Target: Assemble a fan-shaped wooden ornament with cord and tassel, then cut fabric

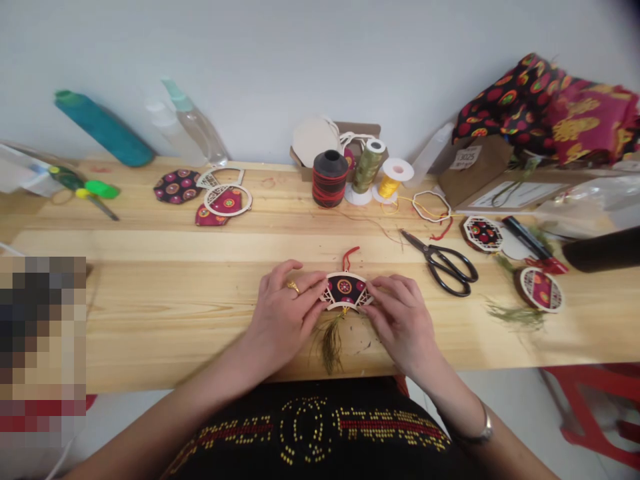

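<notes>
A fan-shaped pendant (345, 289) lies between both hands near the table's front edge. Dark floral fabric fills its pale cut-out wooden frame. My left hand (287, 307), a ring on one finger, pinches the pendant's left end. Its right end is gripped between the thumb and fingers of my right hand (404, 319). From the top runs a red cord (350, 257); below, a green thread tassel (331, 343) hangs from a yellow knot, spread on the wood. Black-handled scissors (443, 261) rest to the right of my right hand, blades toward the upper left.
Thread spools, including a red-and-black cone (330, 180), stand at the back by a cardboard box (480, 183) under patterned cloth (530, 107). Fabric pieces and frames (227, 200) lie back left, near bottles (107, 127). A finished-looking round pendant (543, 290) sits right; a red stool (595, 407) stands below.
</notes>
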Available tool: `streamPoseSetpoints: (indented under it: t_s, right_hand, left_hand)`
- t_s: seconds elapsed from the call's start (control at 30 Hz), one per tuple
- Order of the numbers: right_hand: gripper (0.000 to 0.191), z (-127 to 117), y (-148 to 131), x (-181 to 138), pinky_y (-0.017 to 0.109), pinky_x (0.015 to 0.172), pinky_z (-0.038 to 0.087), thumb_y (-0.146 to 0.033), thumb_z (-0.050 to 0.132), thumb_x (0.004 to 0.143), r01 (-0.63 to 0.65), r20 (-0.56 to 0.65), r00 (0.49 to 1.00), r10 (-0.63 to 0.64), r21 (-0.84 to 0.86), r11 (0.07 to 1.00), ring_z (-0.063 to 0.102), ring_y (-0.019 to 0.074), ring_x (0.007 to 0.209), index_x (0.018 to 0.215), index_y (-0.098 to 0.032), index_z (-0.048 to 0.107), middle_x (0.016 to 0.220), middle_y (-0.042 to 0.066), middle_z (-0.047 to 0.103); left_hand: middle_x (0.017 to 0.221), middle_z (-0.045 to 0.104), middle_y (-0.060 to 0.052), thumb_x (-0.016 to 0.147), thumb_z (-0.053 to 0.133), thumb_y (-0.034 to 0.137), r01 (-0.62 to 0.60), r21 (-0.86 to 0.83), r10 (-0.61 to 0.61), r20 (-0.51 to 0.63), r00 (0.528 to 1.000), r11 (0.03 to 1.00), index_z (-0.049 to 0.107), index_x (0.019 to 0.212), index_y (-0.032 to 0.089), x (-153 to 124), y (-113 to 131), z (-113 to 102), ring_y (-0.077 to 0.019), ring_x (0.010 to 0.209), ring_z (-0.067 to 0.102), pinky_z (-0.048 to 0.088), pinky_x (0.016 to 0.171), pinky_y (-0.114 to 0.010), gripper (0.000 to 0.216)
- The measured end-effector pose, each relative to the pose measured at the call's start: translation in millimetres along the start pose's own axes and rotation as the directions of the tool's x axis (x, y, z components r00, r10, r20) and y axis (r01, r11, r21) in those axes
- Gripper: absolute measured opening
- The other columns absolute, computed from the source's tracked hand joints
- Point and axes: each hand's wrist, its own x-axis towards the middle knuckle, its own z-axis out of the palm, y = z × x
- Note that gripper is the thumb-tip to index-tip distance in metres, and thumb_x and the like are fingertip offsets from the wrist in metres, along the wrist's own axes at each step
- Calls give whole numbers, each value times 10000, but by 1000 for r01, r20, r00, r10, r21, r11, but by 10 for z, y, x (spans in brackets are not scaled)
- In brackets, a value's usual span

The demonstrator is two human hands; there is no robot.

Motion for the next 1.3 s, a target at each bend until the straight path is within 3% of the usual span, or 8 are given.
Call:
streamPoseSetpoints:
  t_s: [0.3, 0.4, 0.5, 0.83, 0.97, 1.1, 1.3]
  right_hand:
    - [267, 17, 1, -5, 465, 846, 508, -227, 626, 858, 34, -44, 998, -36, -43, 998, 505, 264, 988, 1102, -127, 665, 1031, 133, 656]
    - [262, 19, 2, -13, 471, 844, 507, -230, 616, 865, 35, -43, 998, -36, -37, 999, 505, 263, 990, 1111, -152, 662, 1036, 123, 656]
    - [265, 21, 2, -15, 472, 846, 505, -232, 612, 868, 29, -43, 999, -31, -36, 999, 506, 263, 991, 1118, -161, 661, 1033, 120, 654]
    - [281, 17, 18, -5, 471, 853, 502, -232, 598, 873, 7, -29, 1000, -7, -6, 1000, 510, 265, 1002, 1147, -204, 657, 1042, 102, 653]
    - [270, 12, 19, -1, 458, 850, 506, -217, 595, 875, 5, -9, 1000, -5, 3, 1000, 511, 259, 994, 1136, -191, 661, 1047, 101, 661]
    - [264, 10, 22, -2, 467, 827, 504, -228, 590, 879, -10, 15, 1000, 11, -16, 1000, 521, 270, 1008, 1132, -203, 662, 1054, 102, 665]
    - [288, 12, 29, -3, 470, 858, 502, -237, 603, 868, -20, -1, 1000, 20, 16, 1000, 535, 264, 1014, 1151, -218, 652, 1056, 98, 652]
  left_hand:
    - [1102, 684, -51, 912, 482, 140, 135, -174, -150, -77, 986, 975, 544, 1229, 202, 15, -68, -75, -226, 1062, 511, 446, 923, -451, 329]
    - [1114, 678, -41, 896, 536, 180, 59, -126, -74, -114, 991, 990, 522, 1253, 220, 1, -23, -94, -233, 1091, 501, 430, 948, -447, 359]
    - [1154, 663, -47, 884, 573, 243, -5, -86, -1, -70, 998, 996, 483, 1306, 237, -18, 47, -42, -271, 1151, 456, 405, 962, -470, 431]
    - [1076, 603, -126, 886, 570, 293, 37, -12, -37, 3, 999, 999, 469, 1333, 185, -5, 43, 64, -307, 1154, 451, 424, 903, -477, 471]
    - [1103, 601, -136, 879, 578, 322, 70, -48, -68, 33, 997, 996, 466, 1323, 179, -6, 25, 73, -306, 1145, 450, 418, 906, -486, 480]
    - [1112, 610, -101, 875, 580, 358, 119, -103, -113, 61, 992, 988, 430, 1351, 247, -16, 6, 89, -290, 1115, 463, 401, 916, -484, 511]
    - [1123, 631, -71, 865, 606, 326, 124, -169, -120, 32, 992, 978, 392, 1386, 300, -16, -12, 104, -280, 1094, 466, 380, 932, -478, 564]
